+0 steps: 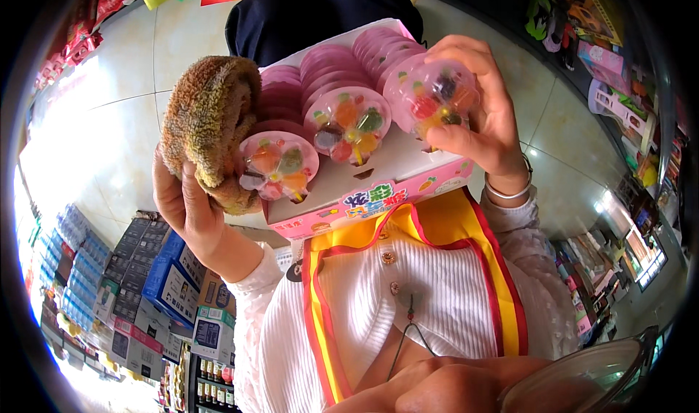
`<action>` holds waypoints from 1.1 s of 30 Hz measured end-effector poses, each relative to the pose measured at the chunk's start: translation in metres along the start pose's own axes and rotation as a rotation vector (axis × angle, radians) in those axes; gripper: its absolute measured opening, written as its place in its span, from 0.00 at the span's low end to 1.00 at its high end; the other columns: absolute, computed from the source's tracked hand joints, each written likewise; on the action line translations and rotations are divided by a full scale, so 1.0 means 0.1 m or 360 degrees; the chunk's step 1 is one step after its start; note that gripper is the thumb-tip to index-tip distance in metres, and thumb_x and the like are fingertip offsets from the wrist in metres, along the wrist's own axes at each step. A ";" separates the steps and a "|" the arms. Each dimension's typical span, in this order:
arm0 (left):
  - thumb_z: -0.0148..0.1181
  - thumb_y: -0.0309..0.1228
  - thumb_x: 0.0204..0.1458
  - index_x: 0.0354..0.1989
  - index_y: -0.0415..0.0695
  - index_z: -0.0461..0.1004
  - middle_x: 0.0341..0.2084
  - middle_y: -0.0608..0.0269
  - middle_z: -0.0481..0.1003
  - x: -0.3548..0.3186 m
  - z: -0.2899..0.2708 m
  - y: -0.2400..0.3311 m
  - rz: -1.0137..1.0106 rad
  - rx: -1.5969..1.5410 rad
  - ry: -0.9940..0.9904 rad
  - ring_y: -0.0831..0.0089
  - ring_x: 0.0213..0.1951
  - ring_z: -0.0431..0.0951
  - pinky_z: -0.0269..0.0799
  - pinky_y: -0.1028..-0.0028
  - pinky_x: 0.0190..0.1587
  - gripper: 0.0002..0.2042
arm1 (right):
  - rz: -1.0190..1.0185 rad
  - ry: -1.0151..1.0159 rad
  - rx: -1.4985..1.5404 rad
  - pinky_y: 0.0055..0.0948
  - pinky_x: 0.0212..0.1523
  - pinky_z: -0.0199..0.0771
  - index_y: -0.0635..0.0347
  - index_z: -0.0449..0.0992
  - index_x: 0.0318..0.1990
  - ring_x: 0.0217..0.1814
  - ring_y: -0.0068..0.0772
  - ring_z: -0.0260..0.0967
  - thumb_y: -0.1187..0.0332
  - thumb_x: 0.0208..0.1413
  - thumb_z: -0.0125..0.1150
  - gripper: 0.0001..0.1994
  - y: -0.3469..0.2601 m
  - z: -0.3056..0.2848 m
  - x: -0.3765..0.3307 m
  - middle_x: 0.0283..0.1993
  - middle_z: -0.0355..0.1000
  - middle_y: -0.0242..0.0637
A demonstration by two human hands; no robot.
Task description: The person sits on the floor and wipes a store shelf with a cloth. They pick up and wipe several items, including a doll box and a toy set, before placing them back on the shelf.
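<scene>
Pink candy disc pinched in raised right hand; left hand clutches brown cloth.

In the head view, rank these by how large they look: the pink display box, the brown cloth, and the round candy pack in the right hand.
1. pink display box, largest.
2. brown cloth, gripped in the left hand.
3. round candy pack, held in the right hand, smallest.
All sit similarly near the camera, so the order looks safe.

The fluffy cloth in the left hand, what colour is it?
The fluffy cloth is brownish-tan with greenish tinges, seen in the head view.
</scene>
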State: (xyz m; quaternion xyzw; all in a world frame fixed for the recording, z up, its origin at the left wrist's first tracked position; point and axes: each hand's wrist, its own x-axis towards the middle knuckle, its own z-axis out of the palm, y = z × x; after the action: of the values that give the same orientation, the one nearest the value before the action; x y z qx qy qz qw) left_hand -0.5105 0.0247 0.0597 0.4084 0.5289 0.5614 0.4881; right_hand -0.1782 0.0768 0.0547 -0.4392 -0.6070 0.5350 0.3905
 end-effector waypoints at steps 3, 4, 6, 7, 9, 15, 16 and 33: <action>0.48 0.24 0.60 0.57 0.26 0.63 0.50 0.51 0.72 -0.02 -0.03 -0.04 -0.0019 0.0015 0.0027 0.70 0.51 0.72 0.64 0.72 0.56 0.19 | 0.0032 -0.0037 0.0229 0.33 0.60 0.58 0.63 0.70 0.53 0.60 0.36 0.59 0.65 0.47 0.67 0.25 0.04 -0.06 -0.07 0.54 0.62 0.42; 0.48 0.24 0.60 0.57 0.26 0.63 0.50 0.51 0.72 -0.02 -0.03 -0.05 -0.0026 0.0023 0.0026 0.70 0.52 0.72 0.64 0.71 0.56 0.19 | 0.0025 -0.0031 0.0202 0.33 0.60 0.58 0.63 0.70 0.53 0.60 0.36 0.59 0.65 0.48 0.65 0.24 0.04 -0.06 -0.07 0.54 0.62 0.42; 0.49 0.23 0.59 0.56 0.26 0.64 0.50 0.51 0.73 -0.01 -0.05 -0.07 0.0002 0.0030 0.0085 0.70 0.51 0.72 0.65 0.71 0.55 0.18 | 0.0008 -0.0013 0.0149 0.32 0.60 0.58 0.64 0.69 0.53 0.60 0.36 0.58 0.66 0.51 0.63 0.22 0.04 -0.04 -0.08 0.54 0.62 0.43; 0.49 0.23 0.59 0.56 0.26 0.65 0.50 0.50 0.73 0.01 -0.06 -0.08 0.0016 0.0034 0.0111 0.70 0.50 0.73 0.65 0.71 0.55 0.18 | -0.0002 0.0002 0.0074 0.32 0.60 0.58 0.64 0.69 0.54 0.60 0.36 0.58 0.66 0.52 0.62 0.22 0.04 -0.03 -0.09 0.54 0.62 0.43; 0.49 0.22 0.58 0.54 0.26 0.66 0.50 0.50 0.73 0.05 -0.16 -0.05 0.0134 0.0090 0.0137 0.68 0.50 0.73 0.66 0.70 0.55 0.17 | -0.0026 0.0028 -0.0061 0.32 0.60 0.58 0.64 0.68 0.54 0.60 0.36 0.58 0.66 0.53 0.61 0.22 0.02 -0.01 -0.08 0.55 0.62 0.43; 0.65 0.32 0.48 0.58 0.43 0.68 0.51 0.58 0.72 -0.09 0.14 0.03 0.1079 0.1278 0.0420 0.65 0.52 0.73 0.65 0.70 0.60 0.26 | 0.0037 0.0105 -0.0144 0.32 0.59 0.59 0.64 0.67 0.56 0.58 0.37 0.60 0.70 0.55 0.58 0.21 -0.07 0.06 -0.05 0.55 0.62 0.44; 0.65 0.32 0.48 0.59 0.46 0.68 0.51 0.59 0.72 -0.08 0.37 0.02 0.1281 0.1338 0.0395 0.64 0.52 0.72 0.64 0.70 0.60 0.27 | 0.0030 0.0115 -0.0125 0.32 0.59 0.59 0.64 0.67 0.56 0.58 0.38 0.60 0.70 0.55 0.58 0.21 -0.07 0.09 -0.04 0.55 0.62 0.44; 0.59 0.28 0.53 0.52 0.29 0.67 0.44 0.49 0.75 -0.13 0.39 0.17 0.0207 0.0411 -0.0016 0.66 0.46 0.77 0.70 0.67 0.52 0.21 | -0.0606 0.0586 -0.0747 0.35 0.59 0.61 0.59 0.78 0.43 0.58 0.35 0.62 0.55 0.52 0.62 0.17 -0.12 0.18 -0.27 0.56 0.64 0.38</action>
State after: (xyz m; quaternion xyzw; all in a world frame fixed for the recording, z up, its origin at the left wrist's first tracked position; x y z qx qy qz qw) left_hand -0.4723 0.0206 0.0819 0.5040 0.5667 0.5171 0.3968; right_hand -0.1883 0.0448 0.0644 -0.4851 -0.7037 0.2104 0.4746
